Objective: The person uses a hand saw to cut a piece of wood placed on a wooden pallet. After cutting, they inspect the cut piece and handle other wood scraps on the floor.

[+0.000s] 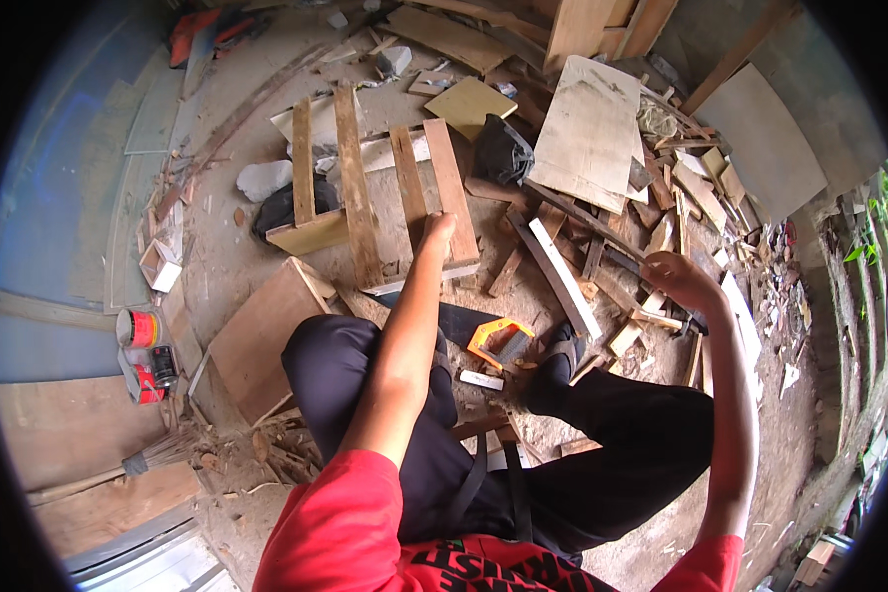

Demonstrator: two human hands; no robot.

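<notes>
A slatted wooden frame, like a small pallet, lies ahead of me with several long slats. My left hand is closed at one of its right-hand slats; its fingertips are partly hidden. On the right, my right hand has its fingers bent around the near end of a long thin wooden strip, which slants away to the left over the scrap. Between my feet lies a handsaw with an orange and black handle, its dark blade reaching under the frame's near edge.
Scrap wood is piled at right. A pale batten lies near my right foot, with a pale sheet beyond it. Black plastic bags sit by the frame. At left are a plywood panel and red tins.
</notes>
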